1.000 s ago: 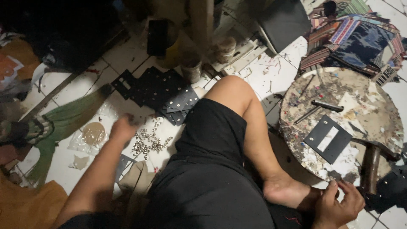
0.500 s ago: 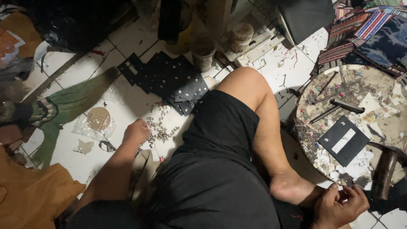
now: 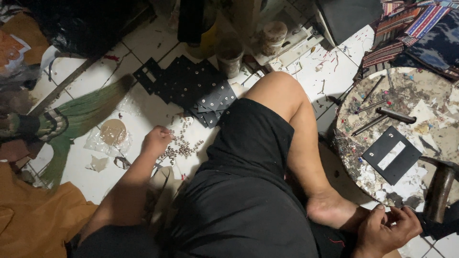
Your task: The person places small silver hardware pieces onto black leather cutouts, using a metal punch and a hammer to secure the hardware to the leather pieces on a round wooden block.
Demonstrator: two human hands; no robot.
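I sit on a white tiled floor in black shorts with one knee bent up. My left hand [image 3: 155,141] reaches down to a pile of small metal rivets [image 3: 184,145] on the tile, fingers curled over its edge. My right hand [image 3: 387,230] rests by my foot at the lower right, fingers curled around something small that I cannot make out. A stack of black leather pieces with studs [image 3: 191,88] lies just beyond the rivets. A black rectangular piece with a pale slot [image 3: 391,155] lies on the round work block [image 3: 368,186].
Metal punches [image 3: 394,115] lie on the scarred round block, and a hammer handle [image 3: 437,191] stands at its right edge. A green broom [image 3: 81,117], a clear plastic bag [image 3: 112,136], jars [image 3: 229,55] and patterned fabric [image 3: 420,33] surround me. Orange cloth [image 3: 33,220] lies at lower left.
The view has shifted slightly. My left hand stays at the rivet pile, fingers working over it. My right hand remains by my foot.
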